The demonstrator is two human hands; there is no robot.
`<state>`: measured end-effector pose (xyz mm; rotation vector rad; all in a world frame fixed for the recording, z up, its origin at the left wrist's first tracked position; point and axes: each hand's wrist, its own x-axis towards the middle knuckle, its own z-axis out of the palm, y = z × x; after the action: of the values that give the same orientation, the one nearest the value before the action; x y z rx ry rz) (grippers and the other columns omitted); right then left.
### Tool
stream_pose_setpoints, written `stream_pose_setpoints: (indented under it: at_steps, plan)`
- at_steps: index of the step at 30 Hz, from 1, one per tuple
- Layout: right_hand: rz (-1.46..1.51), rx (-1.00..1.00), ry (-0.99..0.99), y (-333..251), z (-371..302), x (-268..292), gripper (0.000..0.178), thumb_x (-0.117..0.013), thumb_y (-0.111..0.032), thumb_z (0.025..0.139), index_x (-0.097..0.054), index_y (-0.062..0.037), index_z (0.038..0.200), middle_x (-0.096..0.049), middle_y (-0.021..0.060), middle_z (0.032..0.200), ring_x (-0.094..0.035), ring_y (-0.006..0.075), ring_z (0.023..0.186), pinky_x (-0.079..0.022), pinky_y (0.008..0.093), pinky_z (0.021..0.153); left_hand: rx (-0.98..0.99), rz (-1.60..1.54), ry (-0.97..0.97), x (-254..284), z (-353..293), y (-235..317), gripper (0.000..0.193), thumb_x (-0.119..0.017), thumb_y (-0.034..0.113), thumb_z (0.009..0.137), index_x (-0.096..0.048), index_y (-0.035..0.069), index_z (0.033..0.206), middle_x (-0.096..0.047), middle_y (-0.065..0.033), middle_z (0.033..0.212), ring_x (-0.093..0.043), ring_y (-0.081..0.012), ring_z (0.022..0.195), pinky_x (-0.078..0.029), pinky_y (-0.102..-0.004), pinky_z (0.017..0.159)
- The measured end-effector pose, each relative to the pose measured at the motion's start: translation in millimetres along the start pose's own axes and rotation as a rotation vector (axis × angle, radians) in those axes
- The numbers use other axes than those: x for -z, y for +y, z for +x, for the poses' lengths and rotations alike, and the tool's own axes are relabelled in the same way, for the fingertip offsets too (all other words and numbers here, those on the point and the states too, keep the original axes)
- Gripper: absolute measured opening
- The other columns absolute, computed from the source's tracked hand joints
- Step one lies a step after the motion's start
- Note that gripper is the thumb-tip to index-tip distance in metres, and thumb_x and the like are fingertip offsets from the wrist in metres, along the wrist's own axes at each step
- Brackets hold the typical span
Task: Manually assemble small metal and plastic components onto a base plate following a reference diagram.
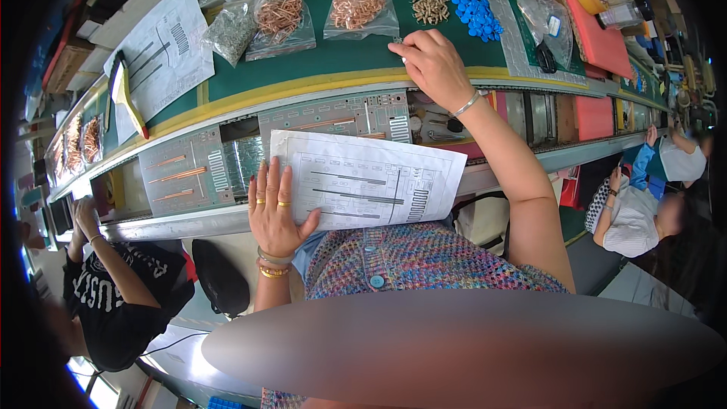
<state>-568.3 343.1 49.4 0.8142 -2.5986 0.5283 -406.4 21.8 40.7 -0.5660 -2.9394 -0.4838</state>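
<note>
My left hand [276, 216] lies flat, fingers stretched, on the left part of a white sheet with a printed line diagram [363, 189]. The sheet rests against the near rail of the line and partly covers a grey circuit board [333, 115]. Over the green shelf, my right hand [433, 68] has its thumb and index finger drawn together. Whatever they hold is too small to make out. By those fingertips lie a few tiny pale bits [397, 40]. Just beyond my right hand are a pile of small brass-coloured pins [430, 7] and a pile of blue parts [477, 15].
Clear bags of copper pieces [357, 6] and small silvery parts [229, 30] lie on the green shelf [326, 59]. Left of them are another diagram sheet [170, 49] and a yellow-handled tool [129, 98]. Another board [185, 170] sits on the line. Co-workers sit at both sides.
</note>
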Motion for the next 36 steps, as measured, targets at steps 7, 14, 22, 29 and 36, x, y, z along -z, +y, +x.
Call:
stream_pose_setpoints:
  at_steps: [7, 14, 22, 29, 36]
  plan:
    - [0.008, 0.003, 0.006, -1.4, -4.7, 8.6, 0.027, -0.063, 0.0, 0.071, -0.068, -0.0094, 0.095, -0.055, 0.002, 0.085, -0.053, 0.0208, 0.083, -0.045, 0.0328, 0.073, -0.001, -0.006, 0.007, -0.1, 1.1, -0.4, 0.077, -0.05, 0.06, 0.081, -0.036, 0.01, 0.139, -0.039, -0.0158, 0.141, -0.039, -0.0352, 0.128, -0.026, -0.0465, 0.107]
    - [-0.118, -0.008, 0.003, 7.0, -8.1, 10.0, 0.023, -0.064, -0.004, 0.072, -0.068, -0.0098, 0.094, -0.056, 0.0019, 0.086, -0.053, 0.0207, 0.083, -0.045, 0.0337, 0.074, 0.001, -0.012, 0.015, 0.4, 0.8, -0.4, 0.077, -0.052, 0.058, 0.081, -0.036, 0.01, 0.139, -0.039, -0.0158, 0.141, -0.039, -0.0355, 0.128, -0.026, -0.0469, 0.106]
    - [-0.006, 0.044, -0.044, -4.7, -0.8, 0.7, 0.026, -0.064, -0.003, 0.073, -0.067, -0.0099, 0.098, -0.055, 0.0023, 0.088, -0.053, 0.0212, 0.084, -0.045, 0.0334, 0.075, -0.001, -0.027, 0.015, 0.8, 1.0, 0.4, 0.077, -0.054, 0.056, 0.08, -0.036, 0.009, 0.139, -0.039, -0.0158, 0.141, -0.039, -0.0355, 0.128, -0.026, -0.0467, 0.107]
    - [-0.004, -0.022, 0.051, -2.8, 0.9, 5.4, 0.02, -0.067, -0.007, 0.071, -0.069, -0.0107, 0.09, -0.056, 0.0007, 0.084, -0.053, 0.0193, 0.082, -0.046, 0.0321, 0.072, 0.013, -0.012, 0.001, 1.4, 0.5, 0.6, 0.077, -0.054, 0.055, 0.08, -0.036, 0.009, 0.139, -0.039, -0.0157, 0.141, -0.039, -0.0345, 0.129, -0.026, -0.0467, 0.107]
    - [0.073, 0.023, -0.029, -2.8, -6.0, 3.7, 0.023, -0.065, -0.003, 0.074, -0.067, -0.0099, 0.096, -0.055, 0.003, 0.087, -0.052, 0.0219, 0.083, -0.045, 0.0339, 0.073, 0.012, -0.022, 0.016, -0.4, 0.6, -0.6, 0.076, -0.054, 0.056, 0.08, -0.037, 0.01, 0.138, -0.038, -0.0155, 0.142, -0.039, -0.0348, 0.129, -0.027, -0.0471, 0.106]
